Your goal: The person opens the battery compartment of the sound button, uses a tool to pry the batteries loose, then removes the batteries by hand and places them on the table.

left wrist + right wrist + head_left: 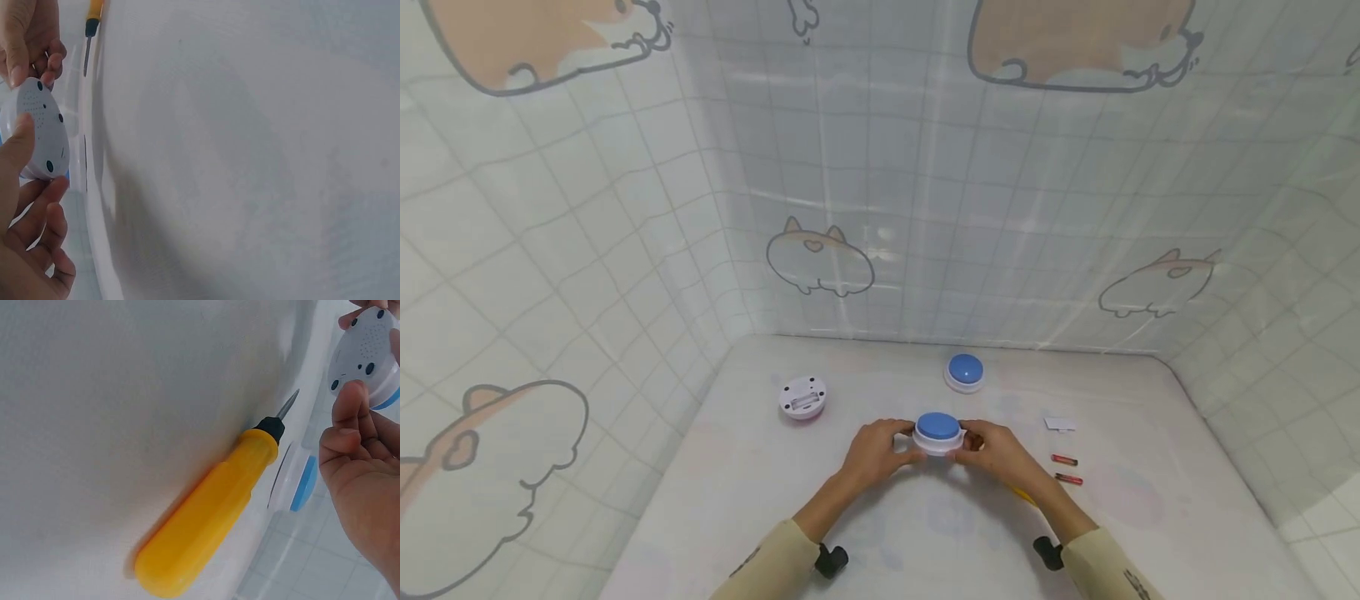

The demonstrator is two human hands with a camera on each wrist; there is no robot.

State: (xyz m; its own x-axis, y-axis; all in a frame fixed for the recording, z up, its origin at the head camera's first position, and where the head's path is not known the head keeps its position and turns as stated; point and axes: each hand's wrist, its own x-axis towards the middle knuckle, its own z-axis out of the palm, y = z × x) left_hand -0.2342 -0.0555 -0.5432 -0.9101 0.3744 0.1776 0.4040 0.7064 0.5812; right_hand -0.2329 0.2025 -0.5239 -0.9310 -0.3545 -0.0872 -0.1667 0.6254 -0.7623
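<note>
Grips a white, blue-topped button [937, 427] between left hand [874, 452] and right hand [1000, 454], above the surface [752, 517], near a yellow-handled screwdriver [206, 515].

Held button [937, 433]: blue top, white base. Screwdriver [209, 514], right of it: yellow handle, black collar. Wall [887, 167], behind it: white, grey grid.

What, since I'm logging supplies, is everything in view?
table: 1, whitish, centre
dog-print wall covering: count unclear, mostly white, behind table
held button: 1, blue-white, above table
standing button: 1, blue-white, back
upturned round device: 1, white, back left
flat piece: 1, white, right
batteries: 2, red-black, right
screwdriver: 1, yellow-black, right of centre
wrist cameras: 2, black, front
sleeves: 2, beige, front
left hand: 1, bare, on held button's left
right hand: 1, bare, on held button's right
</note>
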